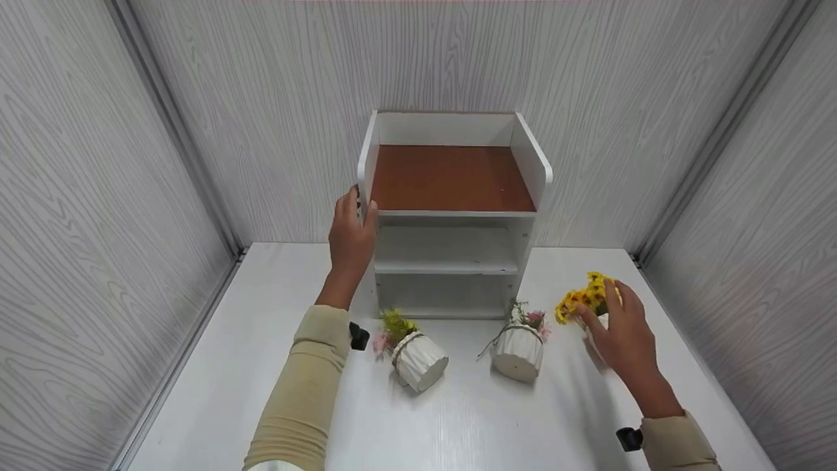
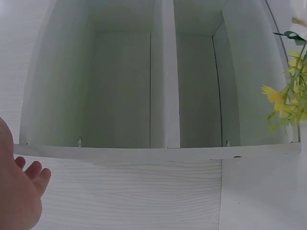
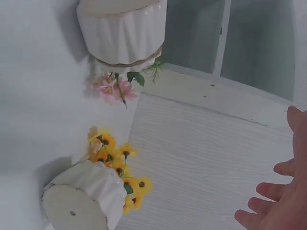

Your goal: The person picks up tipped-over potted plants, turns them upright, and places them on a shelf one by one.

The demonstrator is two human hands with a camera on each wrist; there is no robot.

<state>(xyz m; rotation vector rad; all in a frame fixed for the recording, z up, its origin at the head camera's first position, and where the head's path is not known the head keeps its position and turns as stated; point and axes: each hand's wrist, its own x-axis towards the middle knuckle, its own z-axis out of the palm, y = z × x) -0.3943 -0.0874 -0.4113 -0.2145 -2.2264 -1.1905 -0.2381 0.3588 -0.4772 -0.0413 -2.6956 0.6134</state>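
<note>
A small white shelf unit (image 1: 451, 268) with a brown top stands against the back wall. My left hand (image 1: 351, 235) is at its left side panel (image 2: 144, 153), fingers along the outside and thumb near the front edge. My right hand (image 1: 629, 333) hovers by the yellow-flower pot (image 3: 86, 196), fingers spread and apart from it in the right wrist view; in the head view it hides much of that pot. A pot with pink and yellow flowers (image 1: 420, 361) and a pink-flower pot (image 1: 518, 352) lie tipped before the shelf unit.
The white table (image 1: 458, 425) is enclosed by wood-grain panels: a left wall (image 1: 78, 229), a back wall (image 1: 261, 98) and a right wall (image 1: 765, 229). Below its top, the shelf unit has two open compartments, one above the other, divided by a board (image 1: 448, 267).
</note>
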